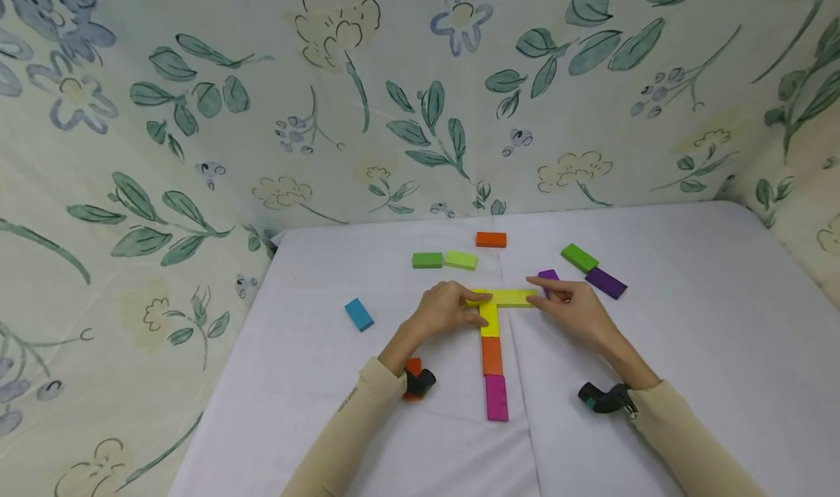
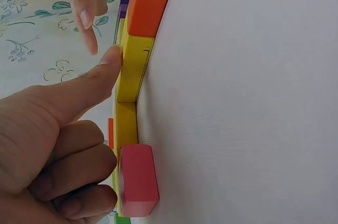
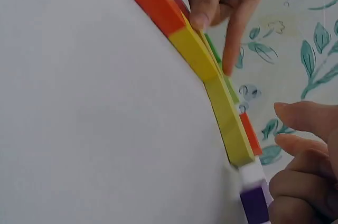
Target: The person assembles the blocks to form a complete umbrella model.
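The hands [image 1: 448, 309] [image 1: 576, 311] partly hide a yellow block [image 1: 492, 316] and a purple block [image 1: 550, 275].

No words or numbers can be read. Tiny dark print on the left sleeve [image 1: 348, 435], behind the left hand [image 1: 442, 311], and small marks on the yellow block [image 2: 135, 68] touching that hand are illegible.

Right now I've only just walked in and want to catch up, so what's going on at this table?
A person is working at a T of blocks on a white cloth. The left hand touches the yellow block just below the crossbar; below that come an orange block and a magenta block. The right hand is near the crossbar's right end, thumb and index finger apart, holding nothing. A blue block lies apart to the left.
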{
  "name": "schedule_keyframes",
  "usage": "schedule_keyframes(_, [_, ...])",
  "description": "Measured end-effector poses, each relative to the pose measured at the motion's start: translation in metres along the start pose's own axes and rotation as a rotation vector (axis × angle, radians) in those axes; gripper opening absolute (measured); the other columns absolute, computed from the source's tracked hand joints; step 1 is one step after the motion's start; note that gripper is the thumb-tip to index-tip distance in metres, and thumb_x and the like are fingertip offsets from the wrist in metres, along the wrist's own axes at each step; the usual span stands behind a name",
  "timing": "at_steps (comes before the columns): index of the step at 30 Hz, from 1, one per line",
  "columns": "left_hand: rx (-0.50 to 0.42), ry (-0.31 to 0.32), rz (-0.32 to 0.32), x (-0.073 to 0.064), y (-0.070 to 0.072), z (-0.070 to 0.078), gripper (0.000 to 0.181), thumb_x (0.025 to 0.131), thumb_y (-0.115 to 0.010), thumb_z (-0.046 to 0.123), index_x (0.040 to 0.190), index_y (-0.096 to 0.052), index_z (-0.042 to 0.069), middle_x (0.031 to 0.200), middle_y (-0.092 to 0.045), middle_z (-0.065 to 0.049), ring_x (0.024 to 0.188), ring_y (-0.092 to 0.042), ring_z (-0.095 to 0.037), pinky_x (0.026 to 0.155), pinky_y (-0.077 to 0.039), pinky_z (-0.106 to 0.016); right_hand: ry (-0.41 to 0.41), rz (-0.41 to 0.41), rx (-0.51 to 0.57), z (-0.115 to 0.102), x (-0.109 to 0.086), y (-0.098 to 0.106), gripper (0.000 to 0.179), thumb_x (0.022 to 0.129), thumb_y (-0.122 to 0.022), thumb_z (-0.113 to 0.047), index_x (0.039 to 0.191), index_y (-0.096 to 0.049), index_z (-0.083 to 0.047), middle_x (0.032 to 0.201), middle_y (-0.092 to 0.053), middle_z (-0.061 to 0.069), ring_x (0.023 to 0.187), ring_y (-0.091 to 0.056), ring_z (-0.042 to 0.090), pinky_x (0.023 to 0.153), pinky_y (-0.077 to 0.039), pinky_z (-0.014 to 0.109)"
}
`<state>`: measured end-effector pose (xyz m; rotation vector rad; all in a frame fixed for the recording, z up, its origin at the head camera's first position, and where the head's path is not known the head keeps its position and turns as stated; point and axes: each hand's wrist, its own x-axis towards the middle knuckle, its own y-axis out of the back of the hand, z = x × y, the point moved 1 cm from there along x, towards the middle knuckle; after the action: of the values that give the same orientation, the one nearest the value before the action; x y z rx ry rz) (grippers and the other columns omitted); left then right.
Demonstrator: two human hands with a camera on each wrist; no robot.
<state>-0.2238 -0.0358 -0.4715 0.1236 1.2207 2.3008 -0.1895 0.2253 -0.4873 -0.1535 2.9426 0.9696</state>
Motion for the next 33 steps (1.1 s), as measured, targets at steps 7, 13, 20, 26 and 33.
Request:
schedule_keyframes(7, [0.016, -0.014, -0.001, 0.001, 0.001, -0.002, 0.048, 0.085, -0.085, 0.038, 0.130, -0.072, 0.031, 0.129, -0.074, 0.005, 0.073, -0.043, -0.009, 0.062, -0.028, -0.023, 0.009, -0.097, -0.110, 0.022, 0.012, 0.036, 0.069, 0.094, -0.076, -0.039, 0.155, -0.049, -0.018, 0.072, -0.042, 0.000, 0.063, -0.039, 0.013, 0.052, -0.031, 0.026])
schedule_keyframes(13, [0.020, -0.023, -0.017, 0.002, 0.000, -0.003, 0.048, 0.085, -0.085, 0.038, 0.130, -0.072, 0.030, 0.135, -0.070, 0.004, 0.082, -0.049, -0.008, 0.065, -0.031, -0.023, 0.027, -0.207, -0.126, 0.032, 0.022, 0.050, 0.074, 0.094, -0.076, -0.037, 0.159, -0.043, -0.020, 0.070, -0.039, -0.001, 0.063, -0.037, 0.014, 0.058, -0.032, 0.029])
schedule_keyframes(20, [0.014, -0.013, -0.022, 0.002, 0.000, -0.003, 0.047, 0.085, -0.085, 0.038, 0.130, -0.072, 0.031, 0.135, -0.070, 0.005, 0.089, -0.052, -0.008, 0.067, -0.032, -0.022, 0.033, -0.264, -0.115, 0.033, 0.026, 0.051, 0.068, 0.095, -0.075, -0.031, 0.156, -0.048, -0.018, 0.066, -0.037, -0.003, 0.058, -0.036, 0.011, 0.053, -0.029, 0.026])
schedule_keyframes(26, [0.012, -0.002, -0.025, 0.001, 0.000, -0.002, 0.048, 0.085, -0.086, 0.038, 0.130, -0.072, 0.032, 0.136, -0.070, 0.005, 0.098, -0.056, -0.009, 0.070, -0.035, -0.022, 0.028, -0.191, -0.149, 0.031, 0.023, 0.049, 0.065, 0.092, -0.079, -0.028, 0.151, -0.054, -0.014, 0.071, -0.042, 0.000, 0.062, -0.039, 0.012, 0.053, -0.030, 0.026])
schedule_keyframes(33, [0.016, 0.003, -0.029, 0.001, 0.000, -0.002, 0.048, 0.085, -0.085, 0.039, 0.130, -0.072, 0.032, 0.137, -0.070, 0.005, 0.097, -0.054, -0.009, 0.071, -0.035, -0.022, 0.024, -0.123, -0.134, 0.029, 0.017, 0.048, 0.072, 0.088, -0.084, -0.033, 0.149, -0.055, -0.008, 0.072, -0.046, 0.001, 0.064, -0.041, 0.012, 0.054, -0.032, 0.027])
